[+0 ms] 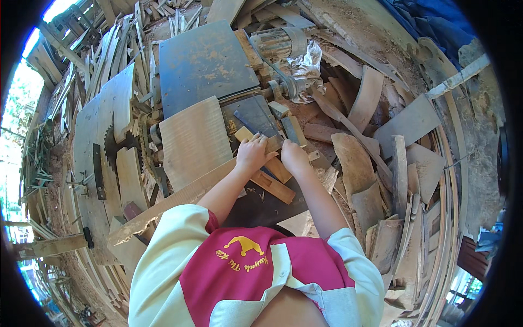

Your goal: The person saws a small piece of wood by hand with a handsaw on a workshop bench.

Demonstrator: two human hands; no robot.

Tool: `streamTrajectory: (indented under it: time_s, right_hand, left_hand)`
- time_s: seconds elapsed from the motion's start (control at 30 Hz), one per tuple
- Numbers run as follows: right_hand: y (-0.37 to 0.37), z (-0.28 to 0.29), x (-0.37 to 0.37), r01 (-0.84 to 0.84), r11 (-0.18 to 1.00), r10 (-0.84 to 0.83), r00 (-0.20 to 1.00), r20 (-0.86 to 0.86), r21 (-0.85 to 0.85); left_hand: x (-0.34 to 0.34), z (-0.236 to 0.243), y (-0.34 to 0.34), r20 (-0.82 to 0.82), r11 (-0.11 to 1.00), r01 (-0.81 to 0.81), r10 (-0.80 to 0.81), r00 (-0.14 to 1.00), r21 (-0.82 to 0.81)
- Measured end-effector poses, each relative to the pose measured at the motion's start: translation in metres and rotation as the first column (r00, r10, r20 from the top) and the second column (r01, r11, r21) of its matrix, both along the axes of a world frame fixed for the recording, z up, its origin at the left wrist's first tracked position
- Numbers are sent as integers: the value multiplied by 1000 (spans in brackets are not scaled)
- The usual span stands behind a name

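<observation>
A long, narrow wooden board (180, 194) runs from beside my left sleeve up to the machine table. My left hand (253, 154) grips it near its far end, fingers bent over the top and thumb stretched to the right. At that end, my right hand (295, 156) is closed against the board, its fingertips partly hidden. Under and beside the hands lie a pale wood strip (279, 170) and a wooden block with a dark slot (274, 188). A dark metal bar (256, 124) lies just beyond the hands on a dark plate.
A toothed circular saw blade (110, 147) stands up through the wooden bench at left. Left of my hands is a wide board (195, 139), with a large dark metal plate (204, 65) behind it. A motor (273, 43) with a belt sits beyond. Scrap wood (357, 163) piles up at right.
</observation>
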State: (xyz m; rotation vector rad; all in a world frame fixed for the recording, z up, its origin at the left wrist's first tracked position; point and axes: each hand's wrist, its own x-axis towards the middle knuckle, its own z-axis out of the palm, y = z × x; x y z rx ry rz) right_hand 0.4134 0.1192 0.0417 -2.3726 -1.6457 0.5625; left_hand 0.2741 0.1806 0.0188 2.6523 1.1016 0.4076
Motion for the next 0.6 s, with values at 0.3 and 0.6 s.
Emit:
streamTrajectory:
  time_s: [0.3, 0.6]
  right_hand:
    - [-81, 38, 1, -3, 993, 6, 1000, 26, -117]
    - [-118, 35, 5, 95, 979, -87, 995, 51, -180]
  left_hand:
    - [-1, -1, 0, 19, 1000, 13, -13, 1000, 4]
    - [1, 1, 4, 34, 1000, -2, 2, 999, -12]
